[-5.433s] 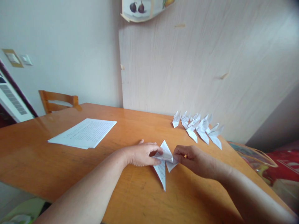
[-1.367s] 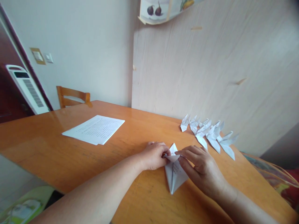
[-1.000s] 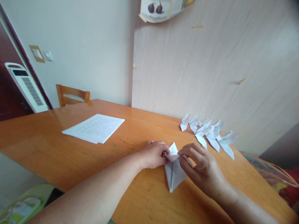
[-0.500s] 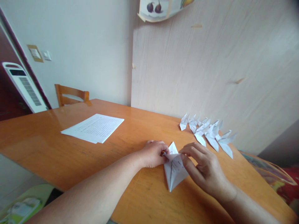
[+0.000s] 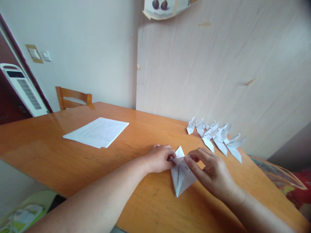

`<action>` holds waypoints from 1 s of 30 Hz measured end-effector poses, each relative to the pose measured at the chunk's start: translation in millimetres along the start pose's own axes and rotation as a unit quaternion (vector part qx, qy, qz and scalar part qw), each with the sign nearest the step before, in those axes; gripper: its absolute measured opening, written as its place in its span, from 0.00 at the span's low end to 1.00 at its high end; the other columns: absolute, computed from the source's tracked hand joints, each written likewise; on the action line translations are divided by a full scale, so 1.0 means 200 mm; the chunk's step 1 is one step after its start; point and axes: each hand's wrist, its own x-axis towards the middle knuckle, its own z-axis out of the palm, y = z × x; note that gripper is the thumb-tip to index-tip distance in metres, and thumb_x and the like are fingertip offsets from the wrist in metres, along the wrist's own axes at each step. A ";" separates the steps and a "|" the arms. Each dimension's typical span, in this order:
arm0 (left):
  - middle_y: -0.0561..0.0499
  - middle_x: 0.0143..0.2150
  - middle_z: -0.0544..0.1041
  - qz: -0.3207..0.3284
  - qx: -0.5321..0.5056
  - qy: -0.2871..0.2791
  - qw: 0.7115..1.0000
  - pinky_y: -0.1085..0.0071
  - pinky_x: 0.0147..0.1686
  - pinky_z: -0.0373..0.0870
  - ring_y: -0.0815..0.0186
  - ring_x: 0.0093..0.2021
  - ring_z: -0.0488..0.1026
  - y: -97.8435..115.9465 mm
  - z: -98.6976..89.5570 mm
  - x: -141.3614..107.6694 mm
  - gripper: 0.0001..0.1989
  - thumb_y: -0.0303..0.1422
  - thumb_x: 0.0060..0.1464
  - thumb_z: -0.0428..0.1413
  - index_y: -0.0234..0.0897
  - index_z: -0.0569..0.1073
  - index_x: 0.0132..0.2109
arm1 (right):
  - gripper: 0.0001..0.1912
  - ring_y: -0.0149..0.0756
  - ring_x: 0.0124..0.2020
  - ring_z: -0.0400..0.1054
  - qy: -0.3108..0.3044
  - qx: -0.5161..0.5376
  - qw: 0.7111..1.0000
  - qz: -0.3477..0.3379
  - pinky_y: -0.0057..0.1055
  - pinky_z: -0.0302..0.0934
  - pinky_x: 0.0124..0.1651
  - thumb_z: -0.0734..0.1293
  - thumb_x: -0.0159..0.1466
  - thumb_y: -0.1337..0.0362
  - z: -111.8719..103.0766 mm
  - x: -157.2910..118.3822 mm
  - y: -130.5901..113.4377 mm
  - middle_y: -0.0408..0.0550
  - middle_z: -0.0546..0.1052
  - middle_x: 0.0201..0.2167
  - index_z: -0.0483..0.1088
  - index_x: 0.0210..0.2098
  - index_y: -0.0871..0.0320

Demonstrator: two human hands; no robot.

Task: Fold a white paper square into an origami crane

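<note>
A folded sheet of white printed paper [image 5: 181,176] lies on the table before me, its long point facing my body and a smaller tip showing at the far side. My left hand [image 5: 160,158] rests on the table at its left, thumb and forefinger closed on the left corner of the flap. From the right, my right hand [image 5: 212,170] pinches the flap's upper right edge between thumb and fingers. Part of the right side is hidden behind that hand.
Several folded paper cranes [image 5: 218,137] stand along the table's back right edge by the wooden panel. A stack of printed sheets [image 5: 97,132] lies at the left on the wooden table [image 5: 141,129]. Beyond is a chair [image 5: 74,97]; a green seat [image 5: 26,210] is at lower left.
My right thumb and fingers have shifted slightly left along the flap's upper edge. My left hand keeps its hold, and the view has tilted a little.
</note>
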 end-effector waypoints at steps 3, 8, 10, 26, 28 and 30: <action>0.54 0.38 0.77 -0.003 0.000 -0.002 1.000 0.68 0.40 0.61 0.62 0.40 0.73 0.00 0.00 0.00 0.05 0.32 0.49 0.60 0.42 0.77 0.37 | 0.16 0.38 0.33 0.70 0.006 0.061 0.992 0.109 0.32 0.61 0.35 0.58 0.70 0.54 -0.04 0.02 0.03 0.49 0.77 0.30 0.72 0.34 0.55; 0.53 0.39 0.77 0.022 0.016 0.004 1.000 0.68 0.39 0.60 0.63 0.41 0.73 -0.02 0.01 0.01 0.06 0.31 0.50 0.60 0.41 0.76 0.38 | 0.13 0.35 0.25 0.66 -0.108 0.012 0.963 0.246 0.29 0.57 0.27 0.62 0.63 0.58 -0.10 0.05 0.20 0.44 0.76 0.24 0.69 0.24 0.55; 0.54 0.39 0.77 0.028 0.018 0.007 0.999 0.68 0.39 0.60 0.64 0.40 0.72 -0.02 0.01 0.00 0.04 0.31 0.50 0.59 0.40 0.75 0.36 | 0.12 0.33 0.23 0.64 -0.222 0.043 0.938 0.262 0.28 0.55 0.25 0.62 0.61 0.61 -0.12 0.04 0.26 0.44 0.74 0.21 0.68 0.22 0.56; 0.51 0.38 0.76 0.013 0.050 0.010 0.999 0.64 0.42 0.62 0.59 0.41 0.73 -0.01 0.02 0.01 0.08 0.39 0.52 0.61 0.39 0.74 0.35 | 0.10 0.32 0.26 0.66 -0.327 0.211 0.896 0.212 0.28 0.61 0.33 0.59 0.65 0.65 -0.08 0.02 0.22 0.42 0.73 0.25 0.71 0.32 0.56; 0.51 0.39 0.76 0.010 0.051 0.009 0.999 0.64 0.43 0.62 0.59 0.41 0.73 -0.01 0.02 0.01 0.08 0.39 0.52 0.61 0.39 0.75 0.36 | 0.11 0.32 0.26 0.65 -0.318 0.204 0.902 0.208 0.28 0.60 0.32 0.58 0.66 0.66 -0.07 0.02 0.22 0.42 0.72 0.25 0.70 0.31 0.56; 0.51 0.39 0.77 0.004 0.051 0.010 0.999 0.64 0.43 0.62 0.59 0.41 0.73 -0.01 0.02 0.01 0.08 0.38 0.52 0.61 0.39 0.75 0.36 | 0.11 0.31 0.26 0.63 -0.313 0.202 0.907 0.196 0.28 0.59 0.31 0.57 0.66 0.67 -0.06 0.02 0.21 0.42 0.71 0.24 0.70 0.31 0.56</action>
